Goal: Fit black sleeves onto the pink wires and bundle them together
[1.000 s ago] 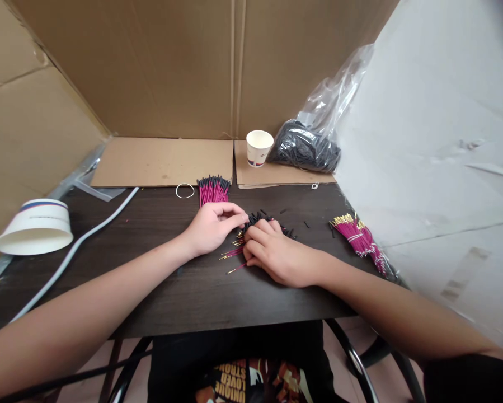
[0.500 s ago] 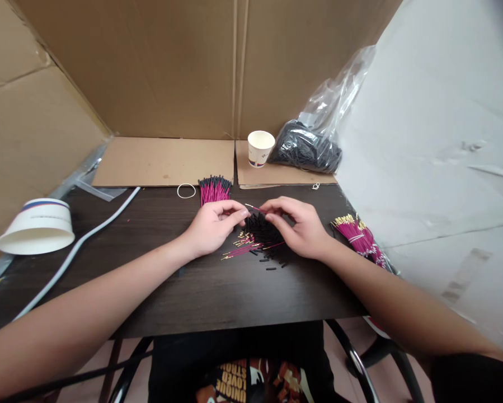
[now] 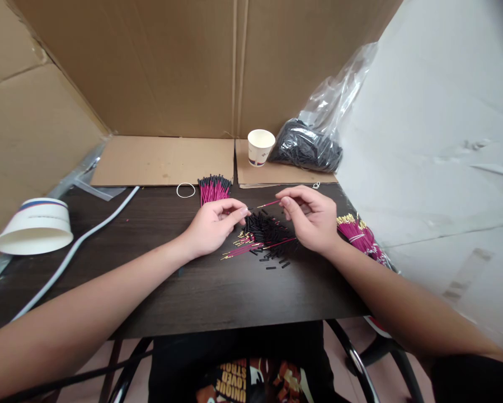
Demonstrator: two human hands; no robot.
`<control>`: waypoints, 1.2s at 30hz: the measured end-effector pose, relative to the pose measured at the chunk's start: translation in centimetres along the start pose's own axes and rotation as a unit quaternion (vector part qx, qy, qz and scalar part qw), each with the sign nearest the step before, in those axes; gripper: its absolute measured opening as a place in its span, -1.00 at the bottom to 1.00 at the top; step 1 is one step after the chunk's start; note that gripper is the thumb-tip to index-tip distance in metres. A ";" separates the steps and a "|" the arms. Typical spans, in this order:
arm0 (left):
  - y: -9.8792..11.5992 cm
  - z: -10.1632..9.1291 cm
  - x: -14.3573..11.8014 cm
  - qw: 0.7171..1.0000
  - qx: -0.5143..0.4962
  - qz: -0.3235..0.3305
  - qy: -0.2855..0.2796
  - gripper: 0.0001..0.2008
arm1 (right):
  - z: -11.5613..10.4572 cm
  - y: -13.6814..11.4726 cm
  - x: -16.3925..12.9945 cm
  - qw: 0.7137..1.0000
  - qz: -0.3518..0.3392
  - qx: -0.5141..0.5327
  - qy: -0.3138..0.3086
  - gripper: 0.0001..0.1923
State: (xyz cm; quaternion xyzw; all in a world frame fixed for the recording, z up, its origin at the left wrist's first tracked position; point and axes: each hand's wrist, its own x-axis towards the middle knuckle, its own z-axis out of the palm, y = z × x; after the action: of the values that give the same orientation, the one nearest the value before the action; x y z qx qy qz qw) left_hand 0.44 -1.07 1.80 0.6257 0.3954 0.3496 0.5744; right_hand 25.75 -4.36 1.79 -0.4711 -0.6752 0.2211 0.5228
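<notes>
A thin magenta wire (image 3: 270, 204) with a gold-coloured end is pinched between the thumb and fingers of my right hand (image 3: 312, 218); its gold end points left. Across from it, my left hand (image 3: 217, 226) is closed, with a small dark piece at its fingertips that looks like a black sleeve. A gap separates the wire's end from those fingertips. Below both hands lies a pile of short black sleeves (image 3: 262, 226). Several loose magenta wires (image 3: 240, 252) with gold ends lie at its front left. Behind my left hand is a bunch of black-capped magenta wires (image 3: 213, 191).
A tied bundle of magenta wires (image 3: 362, 238) lies at the right. At the back stand a paper cup (image 3: 261, 148) and a plastic bag of black pieces (image 3: 305, 148). A rubber band (image 3: 186, 190), a tipped paper cup (image 3: 35, 226) and a pale cable (image 3: 79, 243) are on the left.
My right hand has moved right, drawing the magenta wire away from my left fingertips. More of the black pile now shows between the hands. My left hand has stayed in place.
</notes>
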 end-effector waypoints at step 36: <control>-0.4 0.1 -0.2 0.999 0.013 0.026 -0.021 -0.68 | 1.1 -0.2 -0.6 0.998 0.008 0.052 -0.043 -0.81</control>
State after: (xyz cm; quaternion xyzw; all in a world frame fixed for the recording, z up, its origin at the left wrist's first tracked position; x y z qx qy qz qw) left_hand 0.38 -1.30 1.38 0.6502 0.3719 0.3460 0.5650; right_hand 24.67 -4.78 1.30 -0.4390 -0.6807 0.2803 0.5150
